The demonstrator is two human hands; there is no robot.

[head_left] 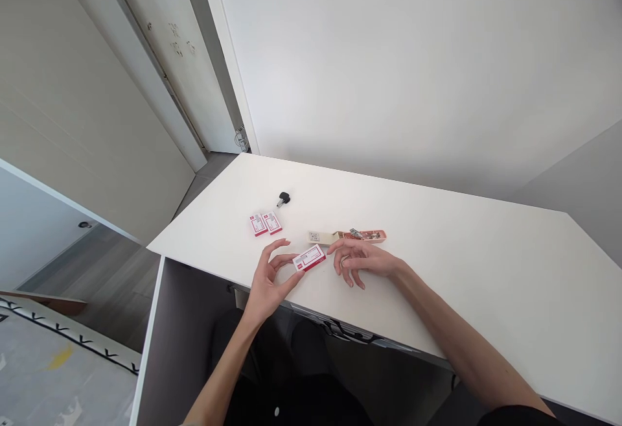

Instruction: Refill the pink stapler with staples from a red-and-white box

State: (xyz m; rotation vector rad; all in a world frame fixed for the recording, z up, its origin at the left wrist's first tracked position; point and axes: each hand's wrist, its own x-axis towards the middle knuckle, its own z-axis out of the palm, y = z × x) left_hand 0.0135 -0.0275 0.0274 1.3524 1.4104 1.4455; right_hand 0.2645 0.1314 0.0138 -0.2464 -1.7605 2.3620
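Head camera has it live, right at the near side of a white desk (466, 270); the left hand (265, 288) holds a small white-and-red box (310, 257) by its left part, thumb at the near edge and fingers bent in behind, the grip only as wide as the box itself; the box sits aslant, its right end pointing farther up the desk than its left, though whether it touches the surface or is raised slightly cannot be told; over on the other side comes the right hand (363, 260), palm down, fingers loosely curled and spread apart with nothing in them, the index fingertip right by the box's right end, contact too close to call; just behind the box and partly covered by that hand lies a cream-and-pink stapler (321, 238), its metal parts showing in the pink section; farther left, two matching boxes lie next to each other, the left box (258, 224) and the right box (273, 222), both labels up; just beyond them rests a small black-headed object (284, 198) with a metal end; a pale wall (413, 76) rises behind the desk, and wood-look floor (107, 277) shows at left.
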